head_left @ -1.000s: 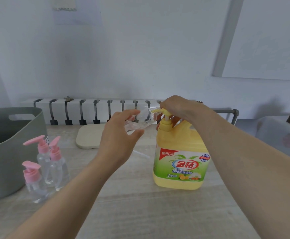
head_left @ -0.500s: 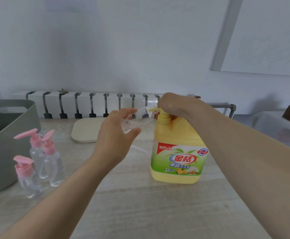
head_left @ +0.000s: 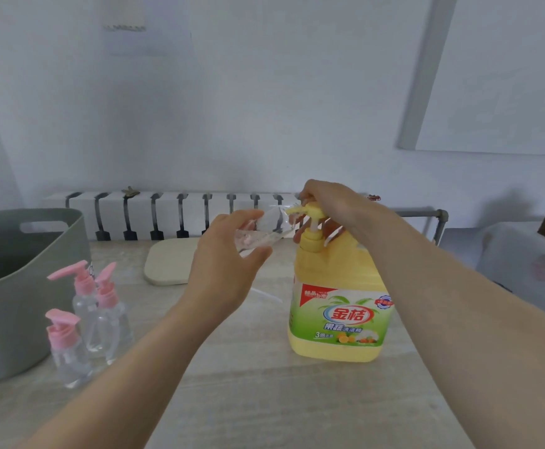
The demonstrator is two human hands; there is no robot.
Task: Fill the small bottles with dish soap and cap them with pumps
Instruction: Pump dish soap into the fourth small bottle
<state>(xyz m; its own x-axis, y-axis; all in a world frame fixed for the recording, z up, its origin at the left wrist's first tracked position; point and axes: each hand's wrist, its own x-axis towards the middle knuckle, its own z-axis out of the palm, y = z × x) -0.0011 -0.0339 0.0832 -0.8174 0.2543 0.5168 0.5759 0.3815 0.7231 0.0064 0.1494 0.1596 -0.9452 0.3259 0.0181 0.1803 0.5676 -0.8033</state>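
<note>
Above the middle of the worktop (head_left: 264, 400), the left hand (head_left: 226, 264) grips a tilted small clear bottle (head_left: 266, 230) at the spout (head_left: 292, 210) of the dish soap jug (head_left: 339, 306) while the right hand (head_left: 332, 202) clasps its pump head (head_left: 314, 211); slow, steady strokes should prevent spills.

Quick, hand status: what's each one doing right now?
Left hand: holds small clear bottle.
Right hand: curled over the yellow pump head, gripping it.

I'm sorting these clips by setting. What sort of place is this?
Probably a room at home, not a workshop: a light wooden table holds a grey plastic basket and a household dish soap jug, and what looks like a white radiator runs along the plain wall behind.
</note>
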